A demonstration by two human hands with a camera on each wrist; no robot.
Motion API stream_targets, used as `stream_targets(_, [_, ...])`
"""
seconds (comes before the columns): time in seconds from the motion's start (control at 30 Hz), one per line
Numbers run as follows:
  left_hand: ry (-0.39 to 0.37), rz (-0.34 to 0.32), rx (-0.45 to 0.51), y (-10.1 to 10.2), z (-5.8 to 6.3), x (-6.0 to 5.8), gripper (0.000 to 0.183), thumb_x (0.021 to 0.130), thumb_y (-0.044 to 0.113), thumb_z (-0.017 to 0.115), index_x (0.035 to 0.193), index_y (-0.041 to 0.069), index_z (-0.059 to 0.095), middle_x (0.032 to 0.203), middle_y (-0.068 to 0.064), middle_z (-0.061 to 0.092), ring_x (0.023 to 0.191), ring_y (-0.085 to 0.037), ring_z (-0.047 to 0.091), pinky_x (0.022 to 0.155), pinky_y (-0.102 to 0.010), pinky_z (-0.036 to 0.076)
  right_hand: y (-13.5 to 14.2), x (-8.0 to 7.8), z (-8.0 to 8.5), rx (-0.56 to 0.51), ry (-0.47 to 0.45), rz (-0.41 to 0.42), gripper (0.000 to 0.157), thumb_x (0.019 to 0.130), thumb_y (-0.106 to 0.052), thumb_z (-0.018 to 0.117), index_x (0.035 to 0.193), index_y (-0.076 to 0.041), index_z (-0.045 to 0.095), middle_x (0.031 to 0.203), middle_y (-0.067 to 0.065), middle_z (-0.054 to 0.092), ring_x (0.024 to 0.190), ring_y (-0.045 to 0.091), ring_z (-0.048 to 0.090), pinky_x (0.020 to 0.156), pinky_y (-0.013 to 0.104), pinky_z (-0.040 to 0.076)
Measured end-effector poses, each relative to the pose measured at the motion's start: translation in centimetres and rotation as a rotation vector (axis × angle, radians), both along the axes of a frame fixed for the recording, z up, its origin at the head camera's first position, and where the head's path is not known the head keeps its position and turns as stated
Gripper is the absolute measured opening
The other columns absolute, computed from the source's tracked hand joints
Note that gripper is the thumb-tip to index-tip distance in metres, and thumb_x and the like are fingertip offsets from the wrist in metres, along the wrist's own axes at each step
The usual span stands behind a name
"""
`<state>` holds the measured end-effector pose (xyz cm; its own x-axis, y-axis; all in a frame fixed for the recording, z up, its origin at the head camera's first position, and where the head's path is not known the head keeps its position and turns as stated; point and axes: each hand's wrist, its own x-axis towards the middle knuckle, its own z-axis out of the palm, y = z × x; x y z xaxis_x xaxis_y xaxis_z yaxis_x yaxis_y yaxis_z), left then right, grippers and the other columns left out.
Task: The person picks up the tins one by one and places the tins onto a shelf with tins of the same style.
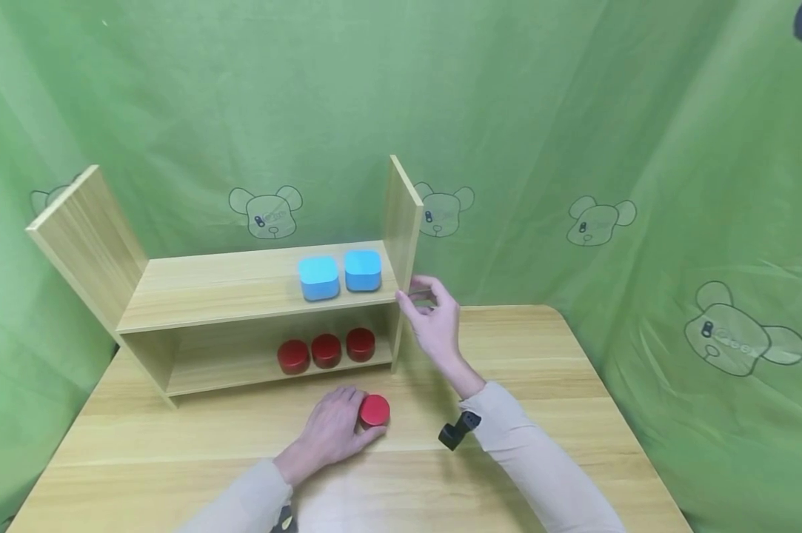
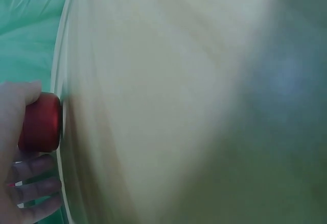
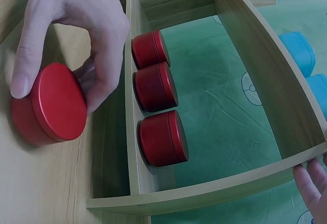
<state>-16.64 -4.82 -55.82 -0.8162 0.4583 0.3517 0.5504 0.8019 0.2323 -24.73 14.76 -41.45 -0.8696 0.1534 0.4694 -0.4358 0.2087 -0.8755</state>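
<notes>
My left hand [image 1: 330, 429] grips a round red tin [image 1: 375, 409] on the table in front of the shelf; the right wrist view shows thumb and fingers around this tin [image 3: 59, 104]. My right hand [image 1: 438, 318] is at the right side panel [image 1: 403, 229] of the wooden shelf, fingertips touching its outer face near the upper board. Three more red tins [image 1: 326, 351] stand in a row on the lower board [image 1: 227, 370], toward the right. Two light blue rounded-square tins [image 1: 318, 278] sit on the upper board [image 1: 207, 289], near the right panel.
The shelf's left side panel [image 1: 94, 244] rises above the upper board. A wooden table [image 1: 520, 355] carries the shelf. Behind and around it hangs a green curtain [image 1: 507, 111] printed with bear heads.
</notes>
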Motion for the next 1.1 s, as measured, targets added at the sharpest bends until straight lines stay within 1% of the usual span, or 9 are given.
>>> stream_targets(0.23, [-0.018, 0.050, 0.021, -1.1, 0.1, 0.2, 0.064, 0.086, 0.060, 0.079, 0.121, 0.007, 0.070, 0.116, -0.009, 0.076, 0.110, -0.027, 0.072, 0.101, -0.042, 0.061, 0.0, 0.0, -0.1, 0.005, 0.002, -0.002, 0.035, 0.090, -0.002, 0.080, 0.122, 0.005, 0.067, 0.115, 0.025, 0.071, 0.092, 0.011, 0.065, 0.075, 0.015, 0.062])
stream_targets(0.5, [0.010, 0.066, 0.056, -2.5, 0.3, 0.7, 0.062, 0.085, 0.057, 0.080, 0.119, 0.007, 0.070, 0.114, -0.009, 0.077, 0.109, -0.027, 0.072, 0.100, -0.043, 0.062, 0.0, 0.0, -0.1, 0.005, 0.005, 0.003, 0.035, 0.090, -0.002, 0.080, 0.122, 0.004, 0.067, 0.115, 0.025, 0.071, 0.092, 0.013, 0.066, 0.075, 0.015, 0.062])
stream_targets(0.7, [0.028, 0.087, 0.084, -3.8, 0.7, 1.2, 0.064, 0.084, 0.055, 0.082, 0.122, 0.004, 0.071, 0.115, -0.012, 0.077, 0.109, -0.028, 0.073, 0.097, -0.044, 0.063, 0.0, -0.1, -0.2, 0.000, 0.003, 0.005, 0.035, 0.090, -0.001, 0.079, 0.122, 0.005, 0.067, 0.115, 0.025, 0.071, 0.091, 0.011, 0.065, 0.074, 0.014, 0.062])
stream_targets(0.83, [0.009, 0.112, 0.105, -4.9, 1.1, 1.5, 0.067, 0.084, 0.053, 0.083, 0.124, 0.001, 0.070, 0.116, -0.014, 0.077, 0.109, -0.031, 0.073, 0.096, -0.047, 0.064, 0.0, -0.1, -0.1, -0.003, 0.009, 0.008, 0.034, 0.090, -0.001, 0.079, 0.122, 0.005, 0.067, 0.115, 0.026, 0.071, 0.091, 0.011, 0.065, 0.074, 0.014, 0.062])
stream_targets(0.97, [-0.028, 0.150, 0.124, -6.1, 1.5, 1.6, 0.068, 0.084, 0.053, 0.084, 0.125, 0.001, 0.069, 0.116, -0.014, 0.076, 0.108, -0.032, 0.073, 0.093, -0.048, 0.064, 0.0, -0.1, -0.1, 0.000, 0.013, 0.004, 0.034, 0.091, -0.001, 0.079, 0.122, 0.005, 0.067, 0.115, 0.026, 0.071, 0.091, 0.011, 0.065, 0.073, 0.014, 0.062])
stream_targets(1.1, [-0.034, 0.178, 0.136, -7.1, 1.8, 1.7, 0.070, 0.085, 0.052, 0.083, 0.126, -0.002, 0.068, 0.119, -0.017, 0.076, 0.113, -0.036, 0.072, 0.100, -0.053, 0.062, 0.0, -0.1, -0.1, -0.001, 0.010, 0.002, 0.035, 0.090, 0.000, 0.078, 0.122, 0.006, 0.066, 0.116, 0.026, 0.071, 0.091, 0.012, 0.065, 0.073, 0.015, 0.062])
